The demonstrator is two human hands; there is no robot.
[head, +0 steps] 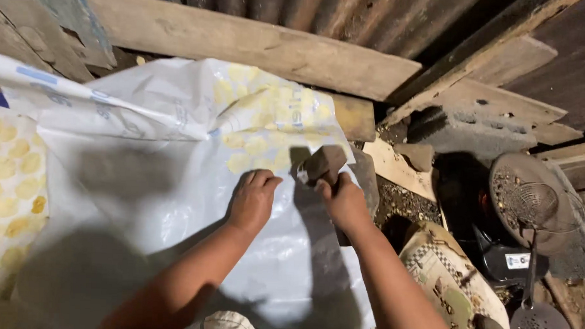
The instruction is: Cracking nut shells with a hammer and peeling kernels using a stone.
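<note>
A white plastic sack sheet (175, 193) with yellow round prints lies spread over the ground. My left hand (254, 199) rests on it with fingers curled, pressing the sheet down. My right hand (344, 200) grips a brown stone (325, 162) at the sheet's right edge, a little above the sheet. Both forearms reach in from the bottom of the view.
Wooden planks (258, 46) and corrugated metal line the back. A concrete block (475, 129) and a small rock (415, 154) lie at right. A wire strainer (537, 205), a perforated ladle (540, 325) and a patterned cloth (444, 280) sit at lower right.
</note>
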